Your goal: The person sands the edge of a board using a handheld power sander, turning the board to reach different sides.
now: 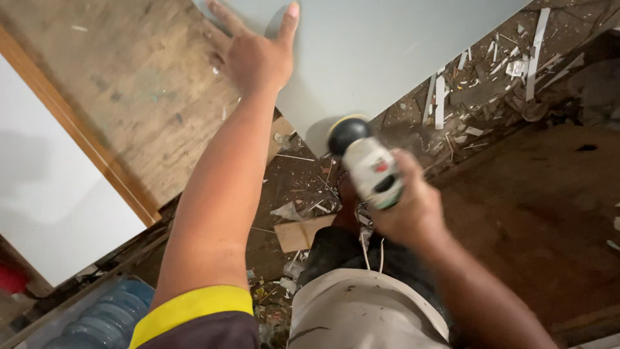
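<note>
Grey panel (pixel 381 52) lay flat under the left hand (pixel 255 58), whose fingers spread wide and pressed it down, gripping nothing. The right hand (pixel 413 210) was wrapped tightly around one white power sander (pixel 365 161), its pad at the panel's near edge (sanding seemingly under way, progress unclear). One panel, one sander; countless offcuts (pixel 445 97) lay scattered beyond the right hand.

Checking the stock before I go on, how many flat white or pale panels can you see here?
2. One pale grey panel lies at the top under the left hand, with the sander in the right hand at its edge. One white panel sits far left. Others may be out of frame.
</note>
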